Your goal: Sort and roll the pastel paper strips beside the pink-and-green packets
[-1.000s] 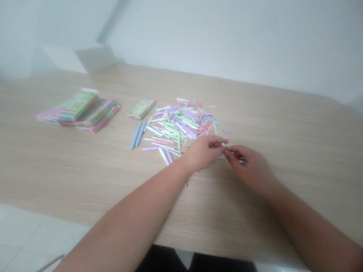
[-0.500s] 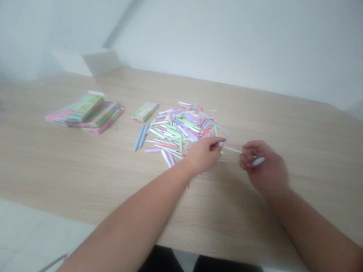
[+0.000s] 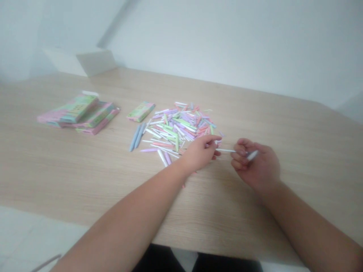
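My left hand (image 3: pixel 202 152) is over the near right edge of a pile of pastel pen parts (image 3: pixel 181 126). Its fingers are closed on one end of a thin white stick (image 3: pixel 226 150), which looks like a pen refill. The stick runs across to my right hand (image 3: pixel 258 164), whose curled fingers meet its other end. A short white pen barrel (image 3: pixel 252 155) sits in my right hand, its tip pointing up and right. Blur hides whether stick and barrel are joined. Two blue-grey pen barrels (image 3: pixel 137 136) lie side by side left of the pile.
A small pastel box (image 3: pixel 141 112) lies behind the blue-grey barrels. Farther left, several similar boxes (image 3: pixel 81 111) are stacked unevenly. A white open carton (image 3: pixel 96 63) stands against the wall at the back left. The table's front edge (image 3: pixel 170 245) runs below my forearms.
My right hand has turned slightly, and more of its fingers show. The left fingers have spread a little around the stick. The whole view has shifted slightly.
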Demonstrator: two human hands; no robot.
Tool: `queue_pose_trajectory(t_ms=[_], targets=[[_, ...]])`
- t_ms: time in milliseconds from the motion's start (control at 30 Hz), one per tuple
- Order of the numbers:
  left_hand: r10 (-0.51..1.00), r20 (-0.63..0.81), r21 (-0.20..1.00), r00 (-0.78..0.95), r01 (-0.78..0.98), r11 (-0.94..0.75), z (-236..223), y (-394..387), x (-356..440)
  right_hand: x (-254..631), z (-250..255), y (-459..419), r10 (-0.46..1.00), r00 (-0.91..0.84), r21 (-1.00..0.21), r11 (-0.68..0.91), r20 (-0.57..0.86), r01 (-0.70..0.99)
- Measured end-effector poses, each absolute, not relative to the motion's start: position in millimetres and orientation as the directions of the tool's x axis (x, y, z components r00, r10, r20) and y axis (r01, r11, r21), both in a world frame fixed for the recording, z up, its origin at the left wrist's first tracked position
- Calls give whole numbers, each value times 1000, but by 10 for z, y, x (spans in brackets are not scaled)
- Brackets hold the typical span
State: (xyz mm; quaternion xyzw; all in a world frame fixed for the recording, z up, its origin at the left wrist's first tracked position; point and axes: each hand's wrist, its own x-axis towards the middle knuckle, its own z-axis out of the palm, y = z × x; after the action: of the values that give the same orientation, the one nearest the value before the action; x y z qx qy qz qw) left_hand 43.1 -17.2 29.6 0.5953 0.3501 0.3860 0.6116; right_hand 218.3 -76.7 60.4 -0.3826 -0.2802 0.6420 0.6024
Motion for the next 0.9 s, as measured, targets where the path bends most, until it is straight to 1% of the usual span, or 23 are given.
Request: queue_pose_trajectory(t_ms=[133,200,233,267,300,333,367,400,433,467,500,533,567,600,667,733,800,900], targets=[[885,14,996,465,-87,30,288,-139,423,2144,570,-744,984,100,-858,-78,-149,-507],[890,27,997,456,-74,8,256,-108,405,2143,541,-735,982,136,-895,-60,-134,-442],[897,47,998,439,-47,-29,235,-90,391,2153,526,-734,982,151,-920,-47,-114,-389],[907,82,996,413,-1,-90,215,-72,375,2170,511,-737,981,178,-950,-12,-71,-312],[914,130,985,383,58,-164,197,-53,356,2192,499,-745,977,212,-980,45,4,-192],[917,183,963,355,123,-240,184,-37,338,2217,488,-757,966,231,-993,119,112,-17],[915,234,936,327,180,-304,176,-23,320,2240,481,-773,946,212,-958,201,243,204],[911,277,909,307,222,-352,175,-12,305,2258,474,-793,920,135,-856,278,368,436],[907,306,893,289,245,-378,178,-4,294,2265,469,-814,895,6,-695,342,446,632],[907,320,887,273,249,-388,185,2,286,2261,462,-833,877,-144,-514,394,458,762],[910,325,889,259,244,-387,192,8,282,2243,452,-850,866,-278,-351,435,416,829],[913,324,894,246,237,-381,200,13,280,2214,437,-861,857,-372,-229,467,357,854],[919,319,900,234,228,-370,204,19,280,2177,419,-866,851,-433,-144,488,297,861],[924,310,908,224,217,-357,206,26,281,2135,397,-864,849,-469,-85,500,245,862],[933,292,924,209,190,-332,201,43,283,2052,350,-845,851,-501,-8,508,159,861],[937,282,936,208,156,-316,188,60,285,1989,310,-817,859,-505,31,504,80,863],[937,274,944,216,124,-305,176,73,286,1949,288,-795,868,-495,34,494,32,869],[940,257,955,223,92,-283,168,84,288,1923,285,-793,883,-469,9,469,27,883]])
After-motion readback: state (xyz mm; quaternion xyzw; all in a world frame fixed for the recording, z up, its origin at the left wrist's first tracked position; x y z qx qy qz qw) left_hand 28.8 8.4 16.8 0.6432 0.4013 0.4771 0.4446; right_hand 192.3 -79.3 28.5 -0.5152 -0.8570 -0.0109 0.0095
